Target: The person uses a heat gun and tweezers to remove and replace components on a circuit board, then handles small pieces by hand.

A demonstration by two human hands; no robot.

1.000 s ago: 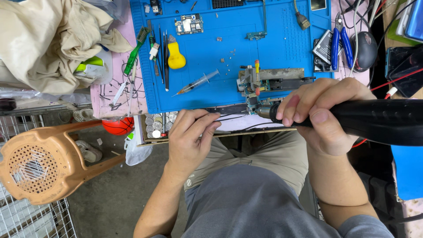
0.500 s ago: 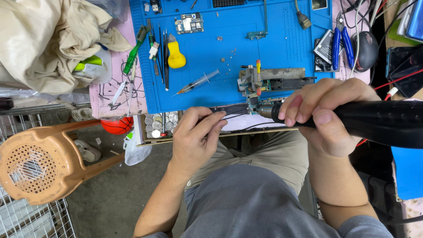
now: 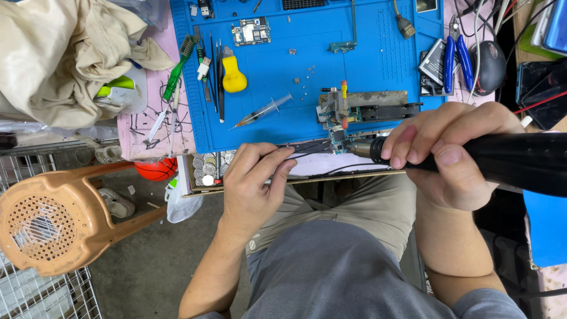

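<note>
left hand [image 3: 251, 186] edged right along black wires [image 3: 307, 155], fingers pinching them | right hand [image 3: 455, 150] unmoved, gripping black hot-air handle [image 3: 520, 162]

Black hot-air tool [image 3: 502, 162], level, nozzle at board [image 3: 338, 137]

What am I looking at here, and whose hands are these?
The picture comes from a camera worn on a person's head, looking down at their lap and workbench. Their right hand grips a thick black tool whose metal tip points at a small circuit board clamped at the edge of a blue work mat. Their left hand rests at the bench edge, fingers on thin black tweezers. On the mat lie a syringe, another circuit board and a yellow tool. An orange stool stands on the floor.
</note>
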